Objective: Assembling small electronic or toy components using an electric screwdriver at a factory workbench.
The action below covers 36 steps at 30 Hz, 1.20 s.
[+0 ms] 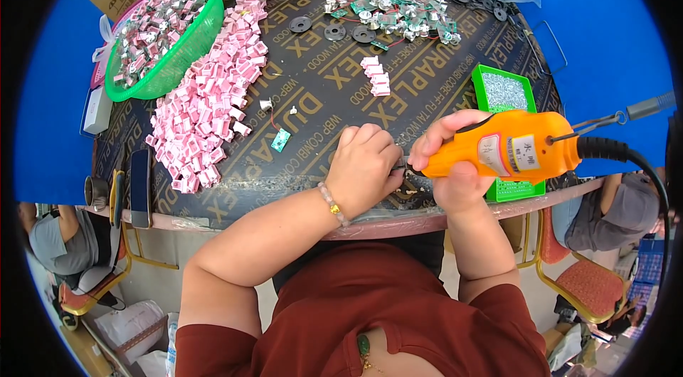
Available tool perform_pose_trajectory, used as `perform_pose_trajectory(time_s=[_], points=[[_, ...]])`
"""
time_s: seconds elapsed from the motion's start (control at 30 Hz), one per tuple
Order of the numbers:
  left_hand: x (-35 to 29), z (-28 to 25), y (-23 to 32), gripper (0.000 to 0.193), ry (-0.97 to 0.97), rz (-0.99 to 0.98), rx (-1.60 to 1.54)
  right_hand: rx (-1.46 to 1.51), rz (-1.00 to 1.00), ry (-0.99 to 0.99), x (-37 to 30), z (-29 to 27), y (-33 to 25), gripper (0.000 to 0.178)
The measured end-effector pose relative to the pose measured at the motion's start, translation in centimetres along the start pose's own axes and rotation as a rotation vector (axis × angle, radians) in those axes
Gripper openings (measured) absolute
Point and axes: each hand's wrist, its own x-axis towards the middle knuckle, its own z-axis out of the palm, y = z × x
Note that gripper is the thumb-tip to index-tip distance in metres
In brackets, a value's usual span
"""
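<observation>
The right hand (455,163) is gripping the orange electric screwdriver (509,149), its bit meeting a small part (hidden) pinched in the closed left hand (363,167). Judging by the heap of pink housings (210,107) waiting on the surface (320,85), much work is remaining.

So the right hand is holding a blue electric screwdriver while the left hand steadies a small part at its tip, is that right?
Not quite. In the head view the electric screwdriver in the right hand is orange, not blue. The left hand does steady something small at its tip.
</observation>
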Motion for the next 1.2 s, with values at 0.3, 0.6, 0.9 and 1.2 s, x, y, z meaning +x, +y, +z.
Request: perform_pose_trajectory(time_s=[0.3,0.6,0.9,1.2], points=[[0.3,-0.4,0.4,0.027,0.054,-0.035,-0.039,0.07,0.004,0.109,0.2,-0.1,-1.6,0.057],[0.3,-0.6,0.0,0.018,0.076,0.103,-0.118,-0.002,-0.086,0.131,0.1,-0.2,-3.3,0.062],[0.2,-0.9,0.1,0.024,0.065,0.131,-0.048,0.018,-0.028,0.127,-0.3,-0.1,-2.6,0.064],[0.1,-0.5,0.1,0.031,-0.008,-0.023,0.0,0.059,-0.002,0.099,0.1,-0.6,-1.0,0.057]])
